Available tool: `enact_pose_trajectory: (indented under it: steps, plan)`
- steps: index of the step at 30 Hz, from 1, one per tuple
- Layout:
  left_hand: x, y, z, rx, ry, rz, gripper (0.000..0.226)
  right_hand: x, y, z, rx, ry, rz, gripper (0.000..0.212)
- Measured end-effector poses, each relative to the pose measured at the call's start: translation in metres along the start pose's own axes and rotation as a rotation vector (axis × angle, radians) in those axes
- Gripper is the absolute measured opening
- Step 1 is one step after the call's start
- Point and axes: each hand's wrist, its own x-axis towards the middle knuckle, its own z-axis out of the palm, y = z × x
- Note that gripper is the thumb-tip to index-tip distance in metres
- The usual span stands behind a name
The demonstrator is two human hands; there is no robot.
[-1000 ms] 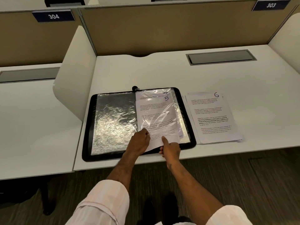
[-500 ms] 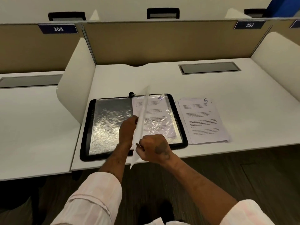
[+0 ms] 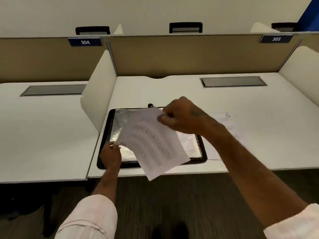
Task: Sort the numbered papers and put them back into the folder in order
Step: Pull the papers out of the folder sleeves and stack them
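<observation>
Head view: I see the right hand (image 3: 183, 118) pinching a printed sheet (image 3: 151, 144) at its 1 o'clock corner, the left hand (image 3: 111, 156) gripping the 8 o'clock corner. I judge it is held tilted above the open folder (image 3: 105, 140) to turn it upright.

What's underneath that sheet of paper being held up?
The open black folder lies under the sheet; its shiny sleeve shows at left, a filled sleeve at right. Its middle is covered, so what's there cannot be seen.

Left hand (image 3: 111, 156), right hand (image 3: 183, 116): fingertip pinches
</observation>
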Motion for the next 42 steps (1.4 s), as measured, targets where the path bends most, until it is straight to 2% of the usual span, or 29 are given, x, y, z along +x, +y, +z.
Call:
enact_pose_trajectory:
  steps: [3, 6, 10, 12, 14, 16, 17, 18, 22, 32, 34, 37, 38, 39, 40, 42]
  plan:
    - [0.008, -0.011, -0.01, -0.075, 0.016, -0.029, 0.025, 0.011, 0.03, -0.045, 0.278, 0.138, 0.187, 0.037]
    - [0.008, -0.021, -0.021, 0.006, -0.049, 0.005, 0.031, 0.004, 0.096, -0.038, 0.691, 0.313, 0.48, 0.031]
    - [0.017, -0.043, -0.027, 0.095, -0.143, 0.034, 0.025, -0.019, 0.162, -0.014, 1.062, 0.604, 0.775, 0.034]
    - [0.024, -0.049, -0.027, 0.12, -0.159, -0.009, 0.023, -0.036, 0.192, 0.007, 1.209, 0.711, 0.878, 0.042]
    - [0.028, -0.052, -0.027, 0.115, -0.166, -0.053, 0.025, -0.052, 0.212, 0.029, 1.252, 0.788, 0.98, 0.05]
    - [0.027, -0.046, -0.027, 0.094, -0.152, -0.105, 0.026, -0.065, 0.222, 0.047, 1.278, 0.847, 1.061, 0.047]
    - [0.029, -0.045, -0.025, 0.094, -0.15, -0.148, 0.019, -0.07, 0.225, 0.055, 1.292, 0.863, 1.102, 0.045]
    - [0.032, -0.045, -0.023, 0.103, -0.156, -0.179, 0.013, -0.075, 0.23, 0.065, 1.289, 0.861, 1.147, 0.045]
    - [0.037, -0.042, -0.017, 0.12, -0.122, -0.216, 0.018, -0.092, 0.247, 0.094, 1.208, 0.863, 1.301, 0.043]
    - [0.035, -0.052, -0.011, 0.199, -0.116, -0.062, 0.02, -0.106, 0.26, 0.124, 1.237, 0.891, 1.527, 0.044]
    - [0.035, -0.052, -0.011, 0.214, -0.111, -0.068, 0.026, -0.105, 0.26, 0.121, 1.118, 0.88, 1.59, 0.053]
    - [0.035, -0.051, -0.007, 0.187, -0.099, -0.022, 0.019, -0.094, 0.243, 0.113, 0.689, 0.729, 1.778, 0.077]
    - [0.034, -0.048, -0.003, 0.205, -0.078, 0.02, 0.018, -0.088, 0.23, 0.114, 0.527, 0.705, 1.73, 0.076]
    - [0.033, -0.045, 0.002, 0.251, -0.059, 0.073, 0.016, -0.082, 0.216, 0.12, 0.407, 0.688, 1.599, 0.07]
    - [0.029, -0.039, 0.009, 0.312, -0.068, 0.13, 0.022, -0.075, 0.203, 0.129, 0.347, 0.631, 1.42, 0.063]
    - [0.018, -0.028, 0.029, 0.417, -0.174, 0.326, 0.038, -0.063, 0.173, 0.151, 0.352, 0.394, 1.048, 0.052]
